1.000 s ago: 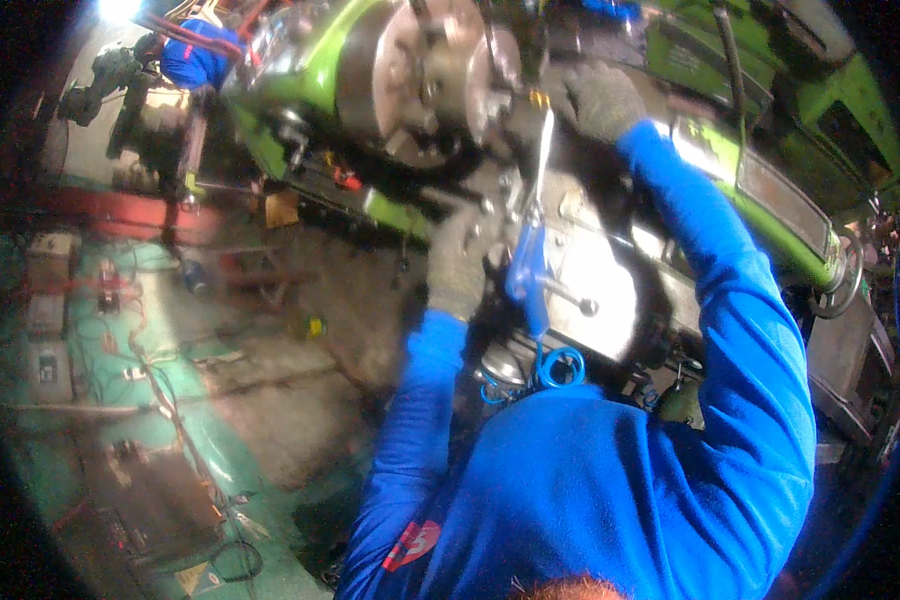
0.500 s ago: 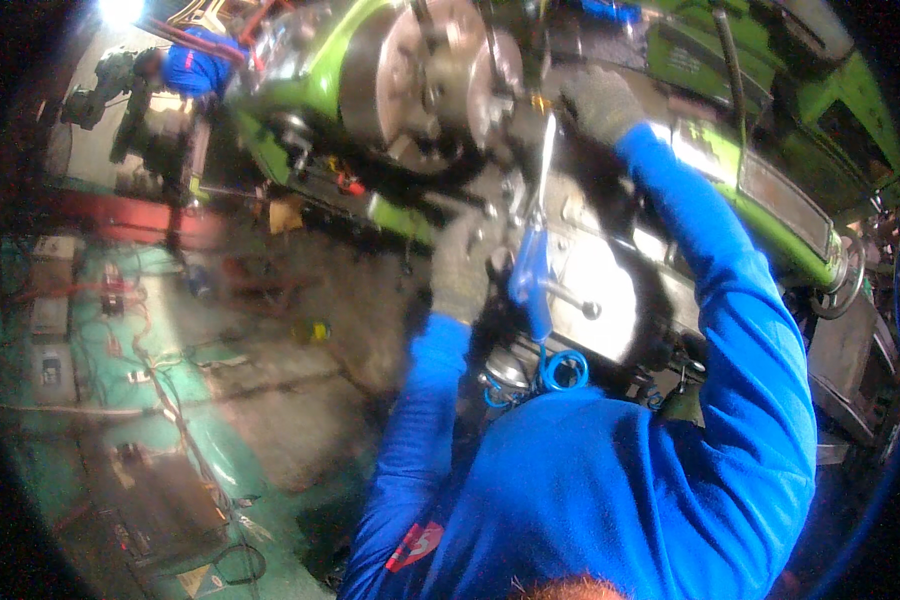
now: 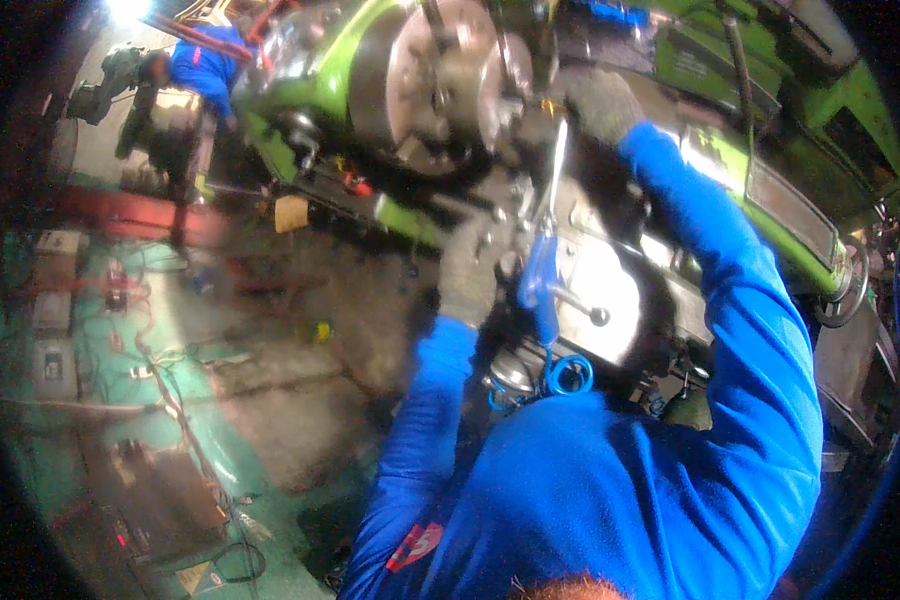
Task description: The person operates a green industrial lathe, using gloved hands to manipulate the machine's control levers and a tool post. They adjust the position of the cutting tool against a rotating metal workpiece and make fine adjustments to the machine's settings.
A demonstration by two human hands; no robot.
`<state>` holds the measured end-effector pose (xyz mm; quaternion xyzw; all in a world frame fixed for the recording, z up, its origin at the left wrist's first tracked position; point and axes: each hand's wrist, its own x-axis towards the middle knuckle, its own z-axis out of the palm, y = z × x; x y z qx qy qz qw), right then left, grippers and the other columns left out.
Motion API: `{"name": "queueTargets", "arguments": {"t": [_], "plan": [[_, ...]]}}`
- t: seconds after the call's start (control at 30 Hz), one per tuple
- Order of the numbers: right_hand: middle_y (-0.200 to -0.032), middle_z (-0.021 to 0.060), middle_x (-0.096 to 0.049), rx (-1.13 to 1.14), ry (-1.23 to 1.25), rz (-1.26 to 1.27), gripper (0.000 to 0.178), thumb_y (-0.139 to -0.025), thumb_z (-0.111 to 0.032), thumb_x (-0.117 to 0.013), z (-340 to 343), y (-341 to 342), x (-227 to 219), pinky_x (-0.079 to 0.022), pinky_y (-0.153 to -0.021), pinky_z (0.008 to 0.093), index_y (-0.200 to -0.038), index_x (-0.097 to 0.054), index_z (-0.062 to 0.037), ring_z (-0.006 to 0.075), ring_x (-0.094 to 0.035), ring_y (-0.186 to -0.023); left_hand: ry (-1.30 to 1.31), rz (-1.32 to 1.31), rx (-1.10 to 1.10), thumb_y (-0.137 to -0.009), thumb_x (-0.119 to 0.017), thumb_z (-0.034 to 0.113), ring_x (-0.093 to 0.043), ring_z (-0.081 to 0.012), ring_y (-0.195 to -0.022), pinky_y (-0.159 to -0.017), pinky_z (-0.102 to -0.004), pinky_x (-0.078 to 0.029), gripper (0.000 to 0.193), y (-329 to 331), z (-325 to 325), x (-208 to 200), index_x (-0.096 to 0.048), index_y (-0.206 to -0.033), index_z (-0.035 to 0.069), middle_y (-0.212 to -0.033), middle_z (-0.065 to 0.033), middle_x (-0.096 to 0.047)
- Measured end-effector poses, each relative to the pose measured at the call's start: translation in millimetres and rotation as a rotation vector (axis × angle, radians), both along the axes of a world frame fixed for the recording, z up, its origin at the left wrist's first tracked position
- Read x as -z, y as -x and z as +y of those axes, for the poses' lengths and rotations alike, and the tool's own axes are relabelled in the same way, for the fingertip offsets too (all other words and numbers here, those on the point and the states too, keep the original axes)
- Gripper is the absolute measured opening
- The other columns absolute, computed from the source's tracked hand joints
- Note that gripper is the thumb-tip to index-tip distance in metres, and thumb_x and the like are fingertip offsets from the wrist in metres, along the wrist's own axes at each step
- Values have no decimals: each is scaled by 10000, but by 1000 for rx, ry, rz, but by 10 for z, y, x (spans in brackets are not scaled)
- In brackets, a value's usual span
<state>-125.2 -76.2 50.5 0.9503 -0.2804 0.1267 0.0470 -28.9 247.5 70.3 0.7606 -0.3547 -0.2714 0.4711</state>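
Observation:
My left hand (image 3: 467, 272), in a grey work glove, reaches to metal knobs and levers (image 3: 512, 222) at the front of a green lathe (image 3: 335, 75). Its fingers look curled, but what lies inside them is blurred. My right hand (image 3: 604, 102), gloved too, is farther off, on the right of the round chuck (image 3: 440, 90). Its fingers are mostly hidden, beside a small yellow-orange part (image 3: 547, 106). Between my arms a blue air blow gun (image 3: 540, 280) with a long metal nozzle lies on the carriage, apart from both hands. Its coiled blue hose (image 3: 570, 375) hangs towards me.
A ball-ended lever (image 3: 598, 316) sticks out over the bright carriage plate (image 3: 610, 285). On the right is a handwheel (image 3: 848, 285). Cables cross the green floor (image 3: 215, 430) at left, near a dark box (image 3: 160, 500). Another person in blue (image 3: 202, 65) is at far left.
The whole view has shifted slightly, moving the machine and blow gun a little to the right in the picture. Both hands keep nearly the same places on the lathe.

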Motion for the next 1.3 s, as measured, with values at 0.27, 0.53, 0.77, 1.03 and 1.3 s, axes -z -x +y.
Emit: {"name": "queueTargets", "arguments": {"t": [0.27, 0.53, 0.77, 1.03, 1.3], "plan": [[-953, 142, -713, 10, -49, -65, 215, -804, -231, -664, 304, 61, -264, -555, -808, 489, -991, -740, -157, 355, -686, -921, -26, -131, -10, -921, -706, 313, -605, -202, -1046, -909, -328, -493, 462, -119, 40, 202, -620, -1245, -5, -1157, -117, -656], [-1019, 141, -690, -67, -38, 8, 238, -814, -214, -648, 186, 168, -263, -540, -827, 470, -1038, -712, -164, 347, -663, -968, 59, 13, -27, -899, -739, 214, -597, -158, -1012, -849, -293, -511, 433, -179, 55, 515, -609, -1258, 9, -1138, -73, -646], [-1015, 127, -678, 4, -62, -64, 219, -834, -257, -643, 290, 195, -256, -537, -835, 466, -1013, -715, -154, 330, -658, -981, -12, 101, -77, -904, -721, 175, -596, -161, -1023, -884, -298, -504, 386, -23, 5, 141, -629, -1244, 16, -1156, -78, -646], [-1000, 115, -681, 28, -92, -28, 213, -835, -257, -651, 184, 208, -157, -541, -831, 467, -997, -708, -131, 320, -649, -1013, 21, -196, -5, -915, -700, 161, -596, -165, -1050, -899, -301, -499, 361, -152, 52, 380, -631, -1241, 23, -1168, -82, -641], [-1026, 140, -694, -122, 52, -162, 218, -839, -226, -638, 91, 178, -27, -560, -804, 456, -1008, -717, -114, 342, -665, -1004, 54, 39, -45, -909, -705, 283, -576, -259, -1115, -978, -378, -450, 433, -106, 33, 356, -620, -1209, -19, -1186, -152, -637]]}}
